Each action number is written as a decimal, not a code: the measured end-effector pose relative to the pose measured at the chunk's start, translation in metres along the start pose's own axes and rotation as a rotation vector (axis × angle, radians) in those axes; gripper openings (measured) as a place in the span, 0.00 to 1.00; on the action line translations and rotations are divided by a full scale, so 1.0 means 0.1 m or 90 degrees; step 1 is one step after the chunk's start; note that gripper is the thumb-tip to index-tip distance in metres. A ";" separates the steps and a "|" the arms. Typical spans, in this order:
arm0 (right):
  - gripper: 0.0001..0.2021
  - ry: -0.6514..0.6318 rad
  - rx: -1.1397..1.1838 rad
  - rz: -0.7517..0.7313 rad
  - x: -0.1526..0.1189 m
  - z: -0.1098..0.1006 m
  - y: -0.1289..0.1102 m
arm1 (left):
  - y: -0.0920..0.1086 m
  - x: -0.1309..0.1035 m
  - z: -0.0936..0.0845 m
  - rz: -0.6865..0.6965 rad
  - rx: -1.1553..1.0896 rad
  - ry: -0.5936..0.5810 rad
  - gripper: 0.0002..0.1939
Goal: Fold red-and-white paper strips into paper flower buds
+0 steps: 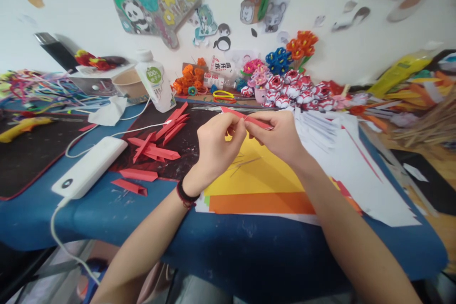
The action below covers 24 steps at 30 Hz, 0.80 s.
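Observation:
My left hand [217,145] and my right hand [276,135] meet above a sheet of yellow paper [256,171]. Both are closed on a folded red paper strip [258,122], pinching it near its middle, where the fingertips come together. Whether a thin wire is also between the fingers I cannot tell. Thin wire pieces [244,164] lie on the yellow sheet below. To the left, several folded red paper pieces [153,152] are heaped on a dark mat, with two more near its front edge.
A white power bank [89,167] with a cable lies at left, a white bottle [155,80] behind it. Red-and-white paper flowers [295,89] stand at the back. White paper strips and sheets [356,166] cover the right side. Orange paper [263,203] shows under the yellow.

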State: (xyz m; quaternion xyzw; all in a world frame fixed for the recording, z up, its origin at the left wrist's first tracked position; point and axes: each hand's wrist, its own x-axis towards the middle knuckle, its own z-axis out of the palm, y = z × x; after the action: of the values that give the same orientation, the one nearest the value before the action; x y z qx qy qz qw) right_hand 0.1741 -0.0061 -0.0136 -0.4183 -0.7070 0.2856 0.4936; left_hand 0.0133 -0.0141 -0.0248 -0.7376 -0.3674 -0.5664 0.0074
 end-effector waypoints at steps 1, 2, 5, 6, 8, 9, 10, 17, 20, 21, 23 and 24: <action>0.12 0.000 0.016 0.005 0.00 0.00 -0.01 | 0.01 0.00 0.00 0.002 -0.004 -0.001 0.13; 0.12 -0.001 0.032 0.014 -0.01 0.00 -0.02 | 0.01 0.00 0.00 0.004 -0.009 -0.001 0.13; 0.11 0.004 0.070 0.041 -0.02 -0.01 -0.04 | 0.03 -0.02 0.01 -0.024 -0.041 -0.011 0.14; 0.11 0.009 0.079 0.042 -0.02 0.00 -0.04 | 0.03 -0.02 0.01 -0.045 -0.062 -0.017 0.14; 0.11 0.018 0.093 0.034 -0.02 0.00 -0.03 | 0.04 -0.04 0.02 -0.102 -0.115 -0.035 0.15; 0.11 0.021 0.098 0.028 -0.02 0.00 -0.02 | 0.04 -0.04 0.03 -0.132 -0.146 -0.044 0.16; 0.11 0.023 0.102 0.024 -0.02 0.00 -0.01 | 0.03 -0.05 0.03 -0.162 -0.179 -0.053 0.16; 0.11 0.031 0.173 0.037 -0.02 0.00 -0.04 | 0.00 -0.03 0.06 -0.270 -0.344 -0.106 0.20; 0.11 0.026 0.236 0.053 -0.02 0.00 -0.06 | -0.01 -0.03 0.05 -0.250 -0.349 -0.101 0.19; 0.11 0.020 0.257 0.060 -0.02 0.00 -0.06 | -0.01 -0.03 0.04 -0.238 -0.341 -0.099 0.19; 0.12 0.001 0.288 0.071 -0.01 -0.01 -0.05 | 0.00 -0.03 0.03 -0.214 -0.317 -0.095 0.18; 0.13 -0.012 0.300 0.075 -0.01 -0.01 -0.05 | 0.00 -0.03 0.02 -0.203 -0.305 -0.092 0.18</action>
State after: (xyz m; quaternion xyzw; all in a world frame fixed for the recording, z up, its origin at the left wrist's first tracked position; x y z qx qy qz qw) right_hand 0.1739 -0.0094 -0.0101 -0.3291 -0.6001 0.4748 0.5533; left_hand 0.0149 -0.0154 -0.0280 -0.6899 -0.3337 -0.5772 -0.2820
